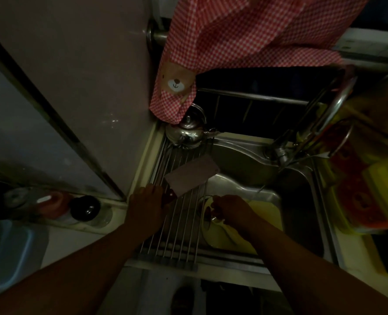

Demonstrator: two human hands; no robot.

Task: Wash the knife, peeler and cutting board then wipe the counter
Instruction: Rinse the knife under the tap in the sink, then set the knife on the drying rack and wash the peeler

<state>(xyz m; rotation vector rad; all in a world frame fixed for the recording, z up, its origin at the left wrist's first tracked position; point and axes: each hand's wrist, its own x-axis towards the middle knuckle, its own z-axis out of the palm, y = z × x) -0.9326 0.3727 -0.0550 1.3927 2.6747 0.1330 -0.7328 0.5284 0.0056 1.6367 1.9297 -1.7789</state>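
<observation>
A broad cleaver-style knife (191,175) lies flat on the metal roll-up rack (179,226) over the left part of the sink. My left hand (147,205) is closed around its dark reddish handle at the rack's left edge. In the sink basin a pale yellow cutting board (265,214) lies tilted. My right hand (230,211) rests on the board's left end, fingers curled on a small object with a dark rounded part; I cannot tell what it is. The scene is very dark.
A steel kettle (188,130) stands at the rack's far end, under a hanging red checked cloth (234,42). The tap (313,123) arches over the steel sink (240,160). Jars (86,209) stand on the left ledge; colourful packets (365,189) crowd the right counter.
</observation>
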